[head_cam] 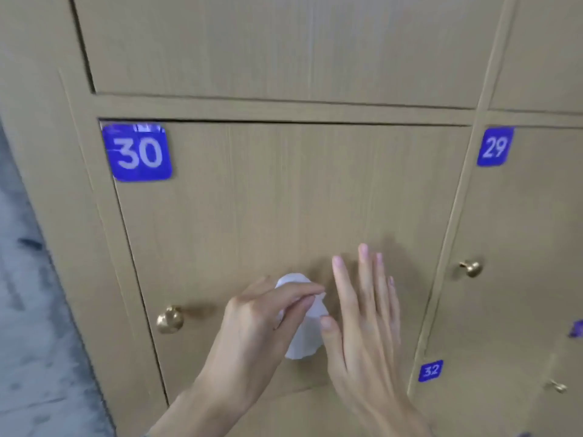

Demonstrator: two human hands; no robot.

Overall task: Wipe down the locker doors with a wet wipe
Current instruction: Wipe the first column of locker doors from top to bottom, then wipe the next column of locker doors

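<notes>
Hands meet over the lower half of locker door 30 point(284, 200), where a white wet wipe point(307, 323) is bunched between them. The left hand point(252, 329) pinches the upper part of the wipe between thumb and curled fingers, seemingly to gather or refold it before it goes flat to the panel. The right hand point(366, 320) is held upright beside it with fingers straight and close together, its thumb point(329, 329) touching the wipe's right edge, a posture that looks like steadying or taking over the cloth (whether the palm itself touches the door cannot be told).

The wipe sits near the door's bottom edge, right of the brass knob point(170, 320) at the door's lower left and well below the blue "30" label point(138, 152) in the upper left corner. It is crumpled rather than spread, so the wiping stroke on this panel appears not yet under way.

Neighbouring doors wait to the right: number 29 point(494, 147) with its own knob point(470, 268), and number 32 point(430, 370) below it. Grey floor point(28, 310) shows along the cabinet's left side.
</notes>
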